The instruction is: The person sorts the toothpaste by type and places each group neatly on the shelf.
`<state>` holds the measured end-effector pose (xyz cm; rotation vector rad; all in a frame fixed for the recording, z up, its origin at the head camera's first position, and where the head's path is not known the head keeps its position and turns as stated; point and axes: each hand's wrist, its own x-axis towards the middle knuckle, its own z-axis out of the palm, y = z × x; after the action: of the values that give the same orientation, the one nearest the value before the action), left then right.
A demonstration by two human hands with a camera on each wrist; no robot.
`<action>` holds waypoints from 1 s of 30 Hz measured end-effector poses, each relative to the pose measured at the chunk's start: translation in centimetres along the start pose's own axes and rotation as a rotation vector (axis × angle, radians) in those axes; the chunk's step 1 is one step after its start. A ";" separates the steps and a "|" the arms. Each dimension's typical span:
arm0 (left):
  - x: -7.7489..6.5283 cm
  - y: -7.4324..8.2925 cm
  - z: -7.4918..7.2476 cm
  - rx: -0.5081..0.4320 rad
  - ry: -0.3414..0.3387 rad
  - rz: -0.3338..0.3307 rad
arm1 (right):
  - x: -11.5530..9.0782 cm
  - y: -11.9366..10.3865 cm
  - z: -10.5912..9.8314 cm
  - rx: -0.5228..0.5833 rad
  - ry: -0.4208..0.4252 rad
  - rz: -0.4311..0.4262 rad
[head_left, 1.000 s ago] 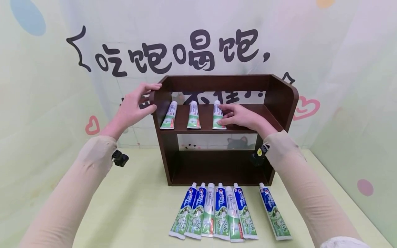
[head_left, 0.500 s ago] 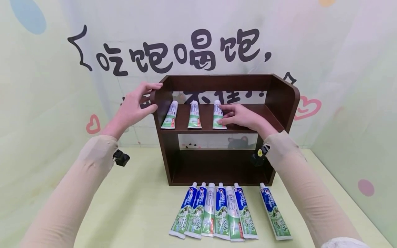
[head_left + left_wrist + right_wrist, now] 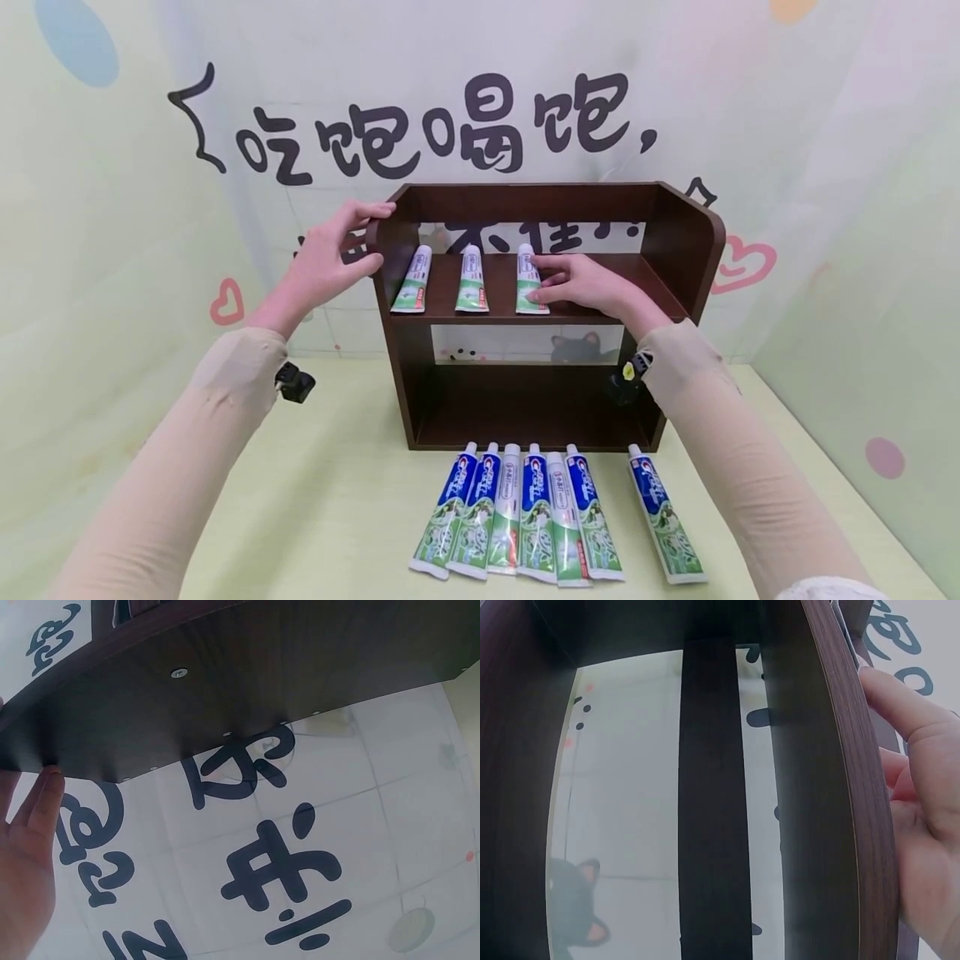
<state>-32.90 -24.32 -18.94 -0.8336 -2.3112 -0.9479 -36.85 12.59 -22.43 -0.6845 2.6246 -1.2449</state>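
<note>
A dark brown two-tier shelf [image 3: 543, 317] stands on the table. My left hand [image 3: 322, 262] holds its left side panel, fingers at the upper and back edges and thumb by the front edge; the left wrist view shows fingertips [image 3: 51, 771] against that panel. Three white-and-green toothpaste tubes lie on the upper tier, caps toward the back: a left one [image 3: 412, 281], a middle one [image 3: 472, 281] and a right one [image 3: 528, 279]. With thumb and fingers my right hand [image 3: 585, 283] grips the right tube along its right edge. The right wrist view mostly hides that tube behind the board.
In front of the shelf, several toothpaste tubes [image 3: 535, 512] lie fanned on the pale table [image 3: 315, 500], some blue-and-green, some white-and-green. One blue-and-green tube [image 3: 666, 517] lies apart at right. A wall sheet [image 3: 480, 42] with black lettering hangs behind.
Both hands stay in nearly the same places, and the tubes have not visibly moved. Only the head view shifts very slightly.
</note>
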 end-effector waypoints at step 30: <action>-0.2 0.4 0.0 -0.003 -0.008 -0.003 | 0.0 0.1 -0.2 0.018 -0.005 -0.008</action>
<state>-32.49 -24.17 -18.83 -0.8364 -2.3186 -0.9508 -36.92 12.76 -22.37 -0.6946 2.6059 -1.2665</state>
